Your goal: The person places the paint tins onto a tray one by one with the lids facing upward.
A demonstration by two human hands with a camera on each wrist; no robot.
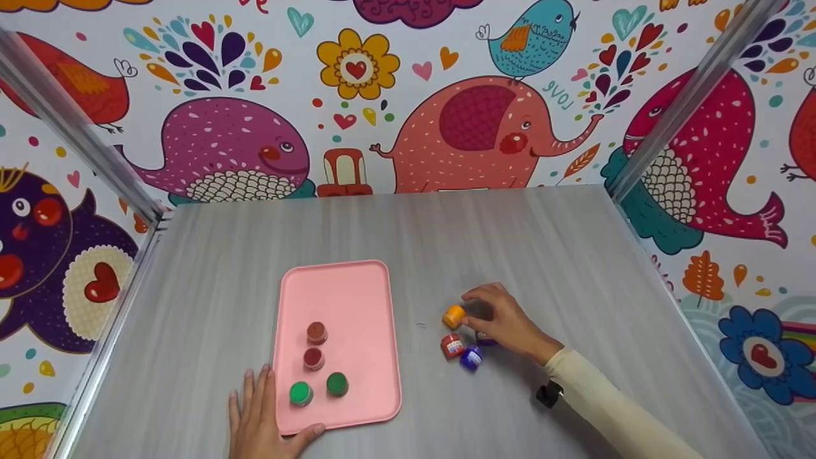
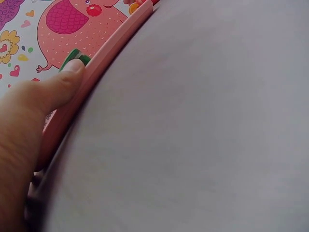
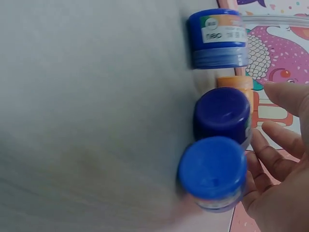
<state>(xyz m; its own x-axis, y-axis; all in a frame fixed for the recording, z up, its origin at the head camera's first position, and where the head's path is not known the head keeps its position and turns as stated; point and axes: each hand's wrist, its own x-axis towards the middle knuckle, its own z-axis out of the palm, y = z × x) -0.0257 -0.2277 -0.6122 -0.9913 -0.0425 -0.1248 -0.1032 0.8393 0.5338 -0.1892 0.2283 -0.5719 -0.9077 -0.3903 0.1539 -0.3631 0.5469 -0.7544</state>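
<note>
A pink tray (image 1: 344,287) holds a brown-lidded jar (image 1: 317,332), a dark red jar (image 1: 313,358), a bright green jar (image 1: 301,393) and a dark green jar (image 1: 337,384). My left hand (image 1: 262,414) rests at its near left corner, fingers straight along the side, thumb against the front rim. Right of the tray, my right hand (image 1: 507,325) reaches over a group of small jars, fingers spread, thumb close beside an orange jar (image 1: 454,316). A red jar (image 1: 452,345) and a blue jar (image 1: 472,357) lie nearby. A purple jar (image 3: 222,113) is partly covered by the hand in the head view.
The grey tabletop (image 1: 523,242) carries the tray and jars. Metal rails (image 1: 121,312) run along its sides, and cartoon-printed panels (image 1: 357,127) stand behind it. The right wrist view shows blue-lidded jars (image 3: 212,166) close to the hand.
</note>
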